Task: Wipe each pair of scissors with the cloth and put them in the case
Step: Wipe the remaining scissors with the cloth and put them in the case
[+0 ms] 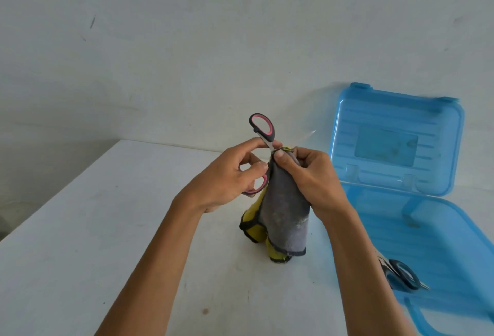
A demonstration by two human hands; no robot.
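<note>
My left hand grips a pair of scissors with black and pink handles, held up above the table with one handle loop pointing up. My right hand pinches a grey and yellow cloth around the blades, which are hidden by the cloth. The cloth hangs down and its lower corners touch the table. A blue translucent case lies open at the right, its lid leaning up against the wall. Another pair of scissors with dark handles lies inside the case base.
The white table runs from the wall towards me; its left edge slants at the far left. A plain pale wall stands behind. A small brown spot marks the tabletop near my left forearm.
</note>
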